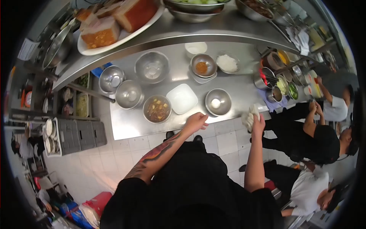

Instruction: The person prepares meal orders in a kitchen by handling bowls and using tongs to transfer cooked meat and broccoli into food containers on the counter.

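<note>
My right hand (pixel 259 124) is closed on a crumpled off-white cloth (pixel 249 119), held out past the table's front edge. My left hand (pixel 196 123) reaches over the same edge, its fingers loosely apart and nothing visible in them. Just beyond it stands a steel bowl (pixel 226 107) with a small white substance at its bottom. A white squarish dish (pixel 182 98) lies to the left of that bowl. Beside the dish, another steel bowl (pixel 157 109) holds a brown liquid mix with yellowish chunks.
Several steel bowls (pixel 151 67) stand at the left. Farther back are a bowl of orange-brown powder (pixel 201 67) and a bowl of white powder (pixel 227 63). A shelf (pixel 183 36) crosses above, bearing a platter of meat (pixel 100 33). Co-workers (pixel 310 131) stand at the right.
</note>
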A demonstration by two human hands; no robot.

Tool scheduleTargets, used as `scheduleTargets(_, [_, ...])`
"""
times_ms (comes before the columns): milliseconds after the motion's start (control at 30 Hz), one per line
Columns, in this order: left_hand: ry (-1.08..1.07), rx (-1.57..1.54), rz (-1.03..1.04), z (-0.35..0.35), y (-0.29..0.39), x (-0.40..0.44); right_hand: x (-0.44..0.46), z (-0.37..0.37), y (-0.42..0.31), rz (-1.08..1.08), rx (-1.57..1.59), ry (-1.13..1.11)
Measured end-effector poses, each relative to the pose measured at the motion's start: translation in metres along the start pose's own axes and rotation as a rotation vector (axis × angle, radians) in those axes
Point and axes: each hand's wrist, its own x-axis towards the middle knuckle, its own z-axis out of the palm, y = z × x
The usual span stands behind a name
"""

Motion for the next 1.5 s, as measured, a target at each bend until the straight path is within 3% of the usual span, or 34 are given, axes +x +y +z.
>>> scheduleTargets(67, [0.059,0.345,0.314,-0.047,0.013,-0.053,-0.023,-0.018,0.025,0.070,0.176,-0.077])
scheduleTargets(133, [0.446,0.561,0.736,-0.129,0.031,-0.082,-0.050,-0.033,0.044,0.205,0.239,-0.116])
scheduleTargets(167, [0.662,0.507,0.676,-0.176,0.039,-0.084,-0.060,-0.041,0.069,0.261,0.297,-0.107])
scheduleTargets(200, [0.845,0.601,0.850,-0.213,0.065,-0.095,-0.067,-0.048,0.100,0.346,0.300,-0.076])
scheduleTargets(233, [1.122,0.889,0.692,-0.247,0.082,-0.101,-0.072,-0.054,0.123,0.429,0.300,-0.044])
scheduleTargets(267, [1.331,0.928,0.678,-0.281,0.088,-0.091,-0.079,-0.055,0.131,0.425,0.302,-0.053])
scheduleTargets(367, [1.267,0.955,0.681,-0.353,0.091,-0.067,-0.097,-0.050,0.139,0.524,0.248,-0.072])
scheduleTargets(433, [1.174,0.949,0.500,-0.355,0.106,-0.069,-0.099,-0.043,0.136,0.421,0.203,-0.136])
scheduleTargets(667, [1.166,1.015,0.494,-0.337,0.133,-0.094,-0.092,-0.015,0.111,0.347,0.196,-0.196])
scheduleTargets(767, [1.278,1.180,0.500,-0.329,0.145,-0.107,-0.096,-0.013,0.101,0.309,0.183,-0.203])
scheduleTargets(867, [1.171,1.061,0.615,-0.330,0.152,-0.126,-0.100,-0.019,0.091,0.266,0.150,-0.189])
scheduleTargets(933, [0.902,0.688,0.669,-0.331,0.150,-0.134,-0.107,-0.021,0.065,0.273,0.215,-0.193])
scheduleTargets(1000, [0.794,0.604,0.697,-0.316,0.147,-0.130,-0.117,-0.020,0.018,0.283,0.253,-0.214])
scheduleTargets(1067, [0.585,0.418,0.728,-0.285,0.139,-0.118,-0.123,-0.012,-0.025,0.289,0.284,-0.223])
scheduleTargets(1200, [0.375,0.290,0.540,-0.148,0.131,-0.092,-0.124,0.012,-0.089,-0.213,0.119,-0.221])
scheduleTargets(1267, [0.198,0.288,0.476,-0.091,0.112,-0.067,-0.124,0.025,-0.131,-0.719,-0.093,-0.117])
scheduleTargets(1333, [0.058,0.374,0.449,-0.029,0.092,-0.048,-0.126,0.034,-0.151,-0.868,-0.185,-0.164])
scheduleTargets(1400, [-0.020,0.306,0.448,0.032,0.062,-0.032,-0.118,0.042,-0.143,-0.826,-0.317,-0.261])
scheduleTargets(1500, [-0.045,0.468,0.433,0.099,0.020,-0.020,-0.094,0.049,-0.092,-0.606,-0.551,-0.153])
